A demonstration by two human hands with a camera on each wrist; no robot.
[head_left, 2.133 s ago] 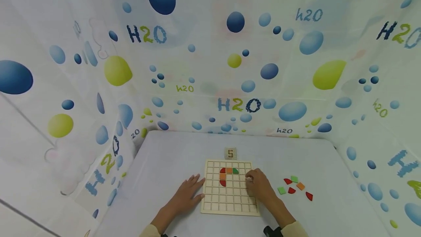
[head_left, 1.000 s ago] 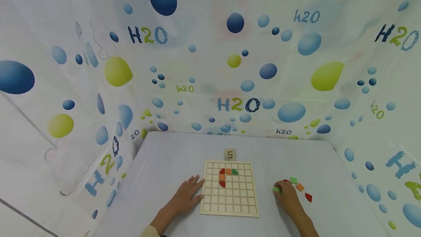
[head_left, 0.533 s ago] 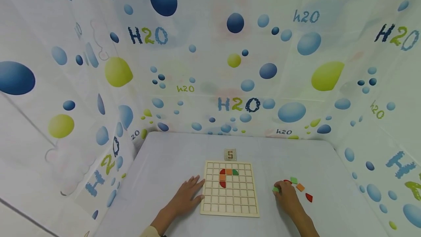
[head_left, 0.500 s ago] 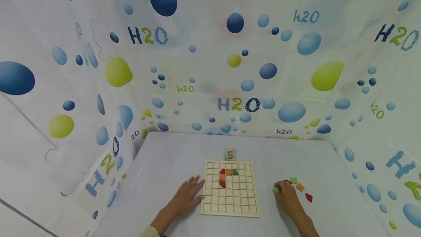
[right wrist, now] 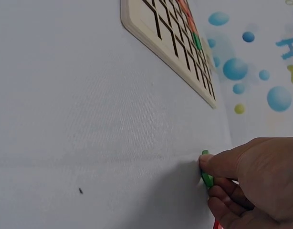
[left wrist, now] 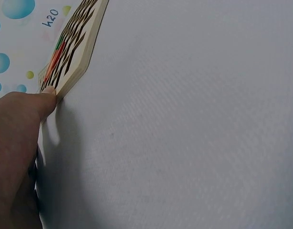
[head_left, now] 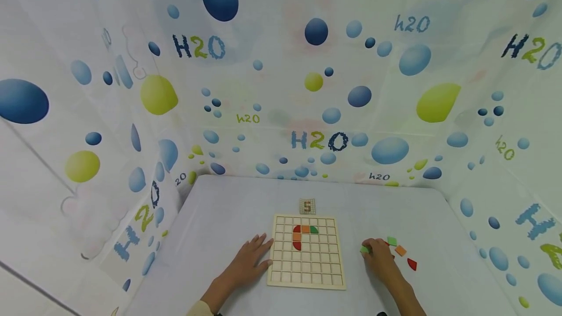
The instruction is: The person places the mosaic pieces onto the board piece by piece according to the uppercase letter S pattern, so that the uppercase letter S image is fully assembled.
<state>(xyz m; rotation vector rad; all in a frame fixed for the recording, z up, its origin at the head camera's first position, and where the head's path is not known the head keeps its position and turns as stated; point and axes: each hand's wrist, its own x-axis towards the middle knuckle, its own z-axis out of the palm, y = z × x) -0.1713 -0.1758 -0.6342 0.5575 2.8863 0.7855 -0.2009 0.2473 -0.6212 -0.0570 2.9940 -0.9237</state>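
Observation:
A square wooden grid board (head_left: 307, 267) lies on the white table, with red, orange and green tiles set in its upper cells. My left hand (head_left: 248, 260) rests flat at the board's left edge, fingers spread; in the left wrist view its thumb (left wrist: 48, 98) touches the board's corner. To the right of the board, my right hand (head_left: 381, 257) pinches a green tile (right wrist: 206, 171) between thumb and fingers, close over the tabletop. Part of that tile is hidden by the fingers.
Beside the right hand lie a light green square (head_left: 392, 241), an orange square (head_left: 400, 250) and a red quarter-round tile (head_left: 411, 264). More red pieces are partly hidden under the hand. A small pattern card (head_left: 307, 206) sits behind the board. A printed curtain (head_left: 272, 87) surrounds the table.
My right hand has gone from the board's right edge to the loose tiles and taken hold of a green one, then shifted slightly left with it. The left hand has stayed put.

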